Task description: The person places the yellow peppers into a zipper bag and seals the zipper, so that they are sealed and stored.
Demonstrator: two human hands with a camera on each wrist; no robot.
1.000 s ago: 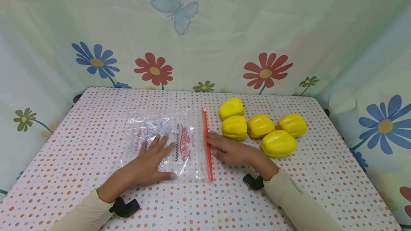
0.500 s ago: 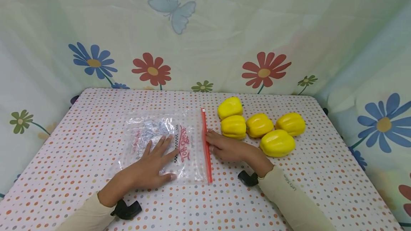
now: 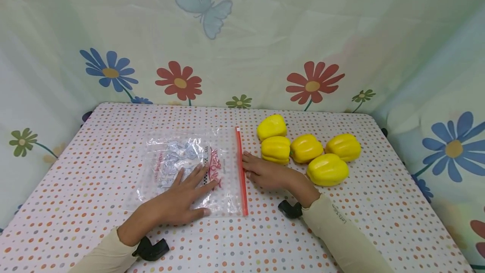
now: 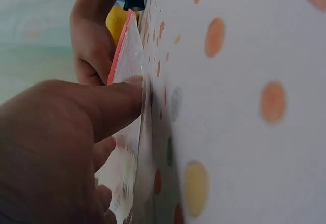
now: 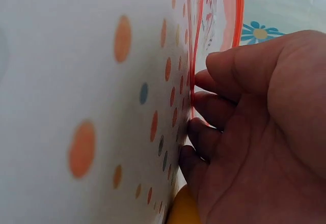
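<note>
A clear plastic zip bag [image 3: 227, 197] with a red zip strip [image 3: 241, 172] lies flat on the dotted tablecloth, printed in red and blue. My left hand [image 3: 178, 201] rests spread on the bag's near part; the left wrist view shows its thumb [image 4: 119, 104] at the bag's edge. At the red strip, my right hand [image 3: 269, 174] has its fingertips along the bag's mouth. Seen from the right wrist, the bag's two red edges stand apart there, and the right hand's fingers [image 5: 206, 137] are lightly bent at the lower edge. Neither hand grips anything.
Several yellow bell peppers [image 3: 327, 169] lie in a cluster on the tablecloth [image 3: 322, 231], just beyond and right of the right hand. A curtain [image 3: 246, 33] printed with flowers and a butterfly hangs behind the table and at its sides.
My left hand has slid slightly right and toward me across the bag. The right hand stays at the red strip, and the peppers have not moved.
</note>
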